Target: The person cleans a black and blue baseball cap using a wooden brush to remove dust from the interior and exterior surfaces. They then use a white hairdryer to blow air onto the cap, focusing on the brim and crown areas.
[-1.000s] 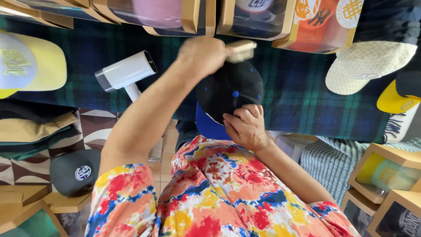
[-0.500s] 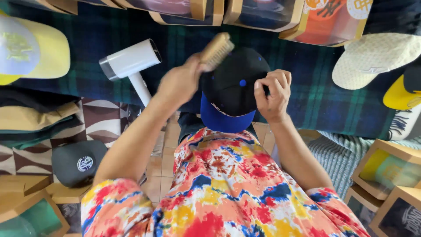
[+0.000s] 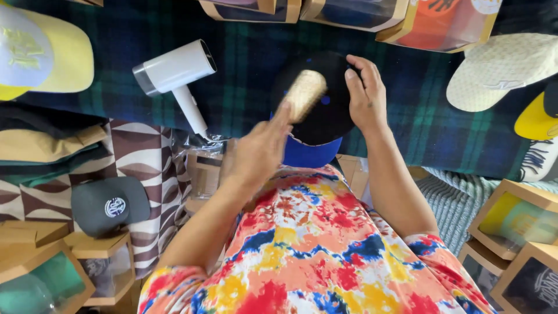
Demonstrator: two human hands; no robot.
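head view, going from left to right: a yellow-brimmed cap lies at the far left on the dark plaid blanket, and nearer, a grey cap with a round badge sits on top of a windowed box. a white hair dryer rests on the blanket, apart from both hands.

toward the middle, the left hand is clenched around the handle of a pale bristle brush, with the brush head over the crown of the black cap with a blue brim. hand and brush are blurred, so i cannot tell whether the bristles are touching the fabric. the cap sits on the blanket just beyond the person's bright tie-dye shirt, brim pointing toward them.

the right hand is spread flat on the right side of the crown, fingers pressing rather than curled around anything, steadying the cap.

as for progress, my judgement is that the brushing is mid-way: the brush is at the top of the crown, and the crown looks dark and even, though any lint is too small to make out. the brim and the far side look not yet worked.

further right lie a cream cap and a yellow cap, with more windowed boxes in the near right corner.
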